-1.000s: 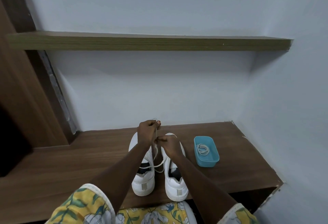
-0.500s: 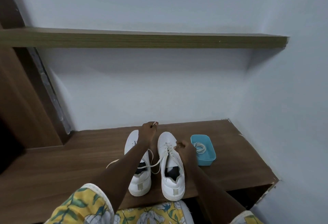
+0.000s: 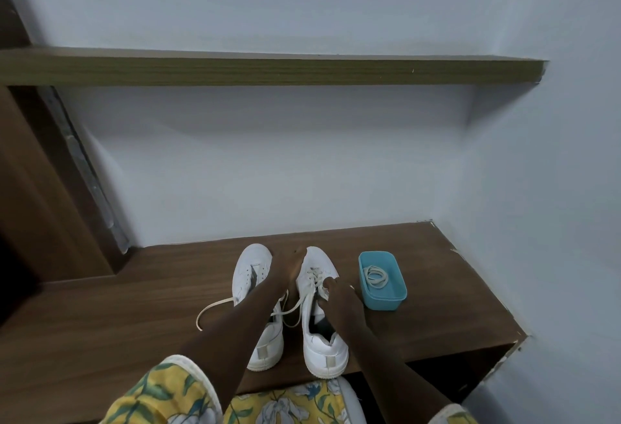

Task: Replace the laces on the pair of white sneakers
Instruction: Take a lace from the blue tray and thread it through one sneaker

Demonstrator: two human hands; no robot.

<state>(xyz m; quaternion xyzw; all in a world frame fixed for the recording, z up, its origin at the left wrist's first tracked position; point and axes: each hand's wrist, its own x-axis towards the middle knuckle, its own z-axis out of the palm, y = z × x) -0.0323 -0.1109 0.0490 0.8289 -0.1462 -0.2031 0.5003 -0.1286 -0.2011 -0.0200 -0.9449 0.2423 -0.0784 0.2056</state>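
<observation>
Sneakers (image 3: 265, 353), a white pair, stand side by side on a brown wooden bench (image 3: 437, 289), toes to the pale wall (image 3: 285, 171) and heels near the front edge, as a person in a yellow floral top works on the right sneaker (image 3: 324, 349). The right hand (image 3: 337, 294) pinches the lace (image 3: 215, 308) at the shoe's eyelets, its loose end trailing left across the bench, while the left hand (image 3: 285, 267) sits apart between the two toes, its grip too blurred to tell. A blue tub (image 3: 398, 294) holding a coiled spare lace (image 3: 376, 276) stands just right of the pair, below a long wooden shelf (image 3: 268, 69).
</observation>
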